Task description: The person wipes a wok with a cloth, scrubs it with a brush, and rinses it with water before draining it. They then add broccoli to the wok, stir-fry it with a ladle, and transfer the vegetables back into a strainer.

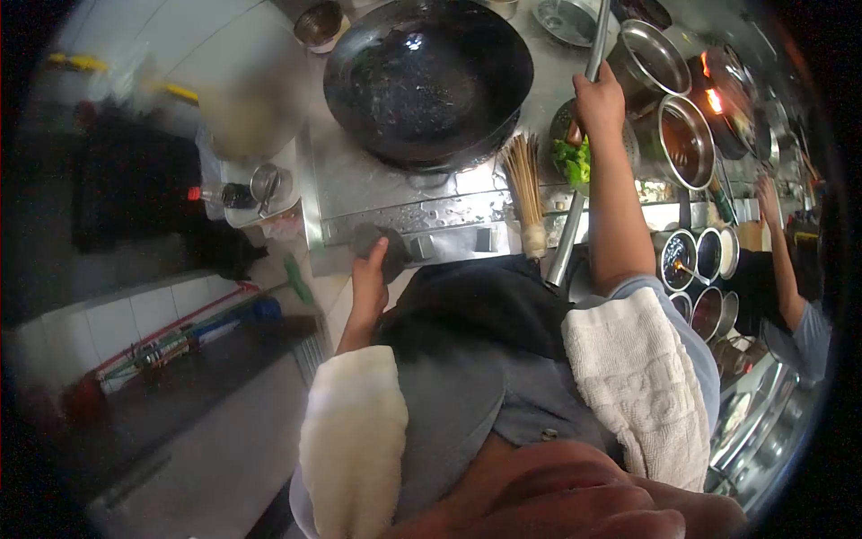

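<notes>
My right hand [600, 103] is wrapped round a long metal handle [598, 40] that runs up out of the frame, so its working end is hidden. Below that hand, bright green vegetables [572, 162] lie in a perforated strainer [561, 121]. My left hand [368, 283] is closed on a dark grey rounded thing [381, 251] at the stove's front edge; its kind cannot be made out. Between the hands sits a large black wok [426, 85], its inside dark and wet-looking. A bamboo wok brush [523, 184] stands right of the wok, bristles up.
Steel pots [687, 144] stand at the right, near flames under another pan [718, 94]. Farther right, another person's arm [781, 242] reaches in above several seasoning containers [678, 256]. A tray [247, 216] with a small metal cup [271, 184] and a bottle is at the left.
</notes>
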Demonstrator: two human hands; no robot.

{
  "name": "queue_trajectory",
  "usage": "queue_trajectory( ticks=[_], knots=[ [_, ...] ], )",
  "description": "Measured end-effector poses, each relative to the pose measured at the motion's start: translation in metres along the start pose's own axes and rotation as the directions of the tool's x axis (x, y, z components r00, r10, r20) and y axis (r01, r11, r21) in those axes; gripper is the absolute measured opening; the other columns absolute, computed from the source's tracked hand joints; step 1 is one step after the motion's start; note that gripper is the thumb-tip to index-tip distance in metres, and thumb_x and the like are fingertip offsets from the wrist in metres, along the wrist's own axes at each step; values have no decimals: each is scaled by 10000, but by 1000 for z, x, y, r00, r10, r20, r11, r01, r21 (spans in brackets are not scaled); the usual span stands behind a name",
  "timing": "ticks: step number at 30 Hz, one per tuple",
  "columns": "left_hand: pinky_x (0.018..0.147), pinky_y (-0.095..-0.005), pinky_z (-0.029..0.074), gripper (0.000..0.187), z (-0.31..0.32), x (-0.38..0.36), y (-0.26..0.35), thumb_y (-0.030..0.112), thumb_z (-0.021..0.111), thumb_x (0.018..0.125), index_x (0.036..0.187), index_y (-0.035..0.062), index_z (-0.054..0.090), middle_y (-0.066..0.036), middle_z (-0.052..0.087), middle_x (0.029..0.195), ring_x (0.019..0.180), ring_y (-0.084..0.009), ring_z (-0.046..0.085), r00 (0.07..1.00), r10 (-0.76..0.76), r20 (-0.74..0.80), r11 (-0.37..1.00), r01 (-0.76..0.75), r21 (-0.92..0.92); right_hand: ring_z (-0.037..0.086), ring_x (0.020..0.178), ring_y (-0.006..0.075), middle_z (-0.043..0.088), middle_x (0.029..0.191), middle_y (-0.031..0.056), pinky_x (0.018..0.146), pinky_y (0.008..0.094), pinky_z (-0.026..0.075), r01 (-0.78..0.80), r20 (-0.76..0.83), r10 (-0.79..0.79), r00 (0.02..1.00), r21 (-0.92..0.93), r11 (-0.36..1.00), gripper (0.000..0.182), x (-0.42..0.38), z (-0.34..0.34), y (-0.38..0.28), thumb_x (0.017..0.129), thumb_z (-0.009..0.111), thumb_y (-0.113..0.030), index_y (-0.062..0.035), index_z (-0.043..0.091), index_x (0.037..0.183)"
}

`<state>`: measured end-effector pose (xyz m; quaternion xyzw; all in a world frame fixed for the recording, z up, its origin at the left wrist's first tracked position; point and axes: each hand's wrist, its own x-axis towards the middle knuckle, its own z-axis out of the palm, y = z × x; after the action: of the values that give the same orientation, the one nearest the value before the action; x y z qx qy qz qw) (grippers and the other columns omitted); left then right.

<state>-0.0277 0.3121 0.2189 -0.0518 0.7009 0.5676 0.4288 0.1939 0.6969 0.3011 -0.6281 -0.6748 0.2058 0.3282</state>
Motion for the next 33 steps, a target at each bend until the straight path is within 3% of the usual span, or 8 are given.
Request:
queue_trajectory(
  ticks=[9,11,16,22,24,26,28,33],
  knots=[
    [814,-321,499,381,-98,14,-49,202,691,889,1186,-16,594,-84,659,1055,899,-197,629,987,127,102,992,-127,-4,675,797,366,682,932,223,743,411,531,219,321,-238,917,94,971,617,-176,15,-5,845,661,-216,-165,463,1427],
    [802,-332,508,384,-131,25,-60,184,689,876,1186,-22,596,-90,664,1053,890,-193,634,902,355,244,926,-376,44,674,794,345,681,929,205,744,401,531,265,462,-376,803,289,920,629,-224,24,-13,845,665,-197,-189,455,1437],
    [799,-330,498,369,-158,34,-21,163,699,844,1151,-23,612,-89,665,1045,888,-182,625,947,119,299,978,-164,128,662,880,379,671,999,216,804,438,528,329,722,-361,591,193,925,643,-321,85,-36,853,630,-149,-162,412,1458],
    [860,-325,469,407,-137,60,-22,229,665,906,1146,-92,598,-113,650,1089,962,-195,610,942,32,335,982,-92,164,648,895,389,638,976,241,800,471,525,281,680,-250,689,67,957,552,-380,154,-40,850,592,-141,-19,455,1370],
    [857,-322,470,418,-122,56,-15,227,676,898,1141,-103,597,-125,649,1087,962,-198,612,945,18,325,964,-102,244,629,951,378,637,1002,233,824,448,522,524,484,-508,713,113,844,415,-373,150,-38,870,557,-133,-7,555,1265],
    [855,-319,472,429,-114,59,-14,225,687,890,1136,-113,596,-138,648,1086,963,-201,613,954,15,299,947,-110,303,613,985,369,642,1002,210,836,450,518,354,620,-150,770,-219,909,306,-334,126,-23,867,556,-114,-2,624,1144],
    [843,-317,477,421,-112,74,-23,222,688,887,1132,-109,602,-137,649,1084,965,-200,612,947,1,321,969,-80,235,618,949,354,641,992,198,826,450,523,77,240,78,968,-576,814,275,-297,107,29,850,573,-133,51,609,1052],
    [841,-319,478,385,-88,59,1,199,692,880,1134,-79,615,-106,654,1087,966,-186,609,940,39,340,971,-116,207,653,1017,408,648,1091,292,879,470,515,-222,279,449,849,-583,782,559,-244,79,114,861,626,-306,62,488,1259]
  ],
)
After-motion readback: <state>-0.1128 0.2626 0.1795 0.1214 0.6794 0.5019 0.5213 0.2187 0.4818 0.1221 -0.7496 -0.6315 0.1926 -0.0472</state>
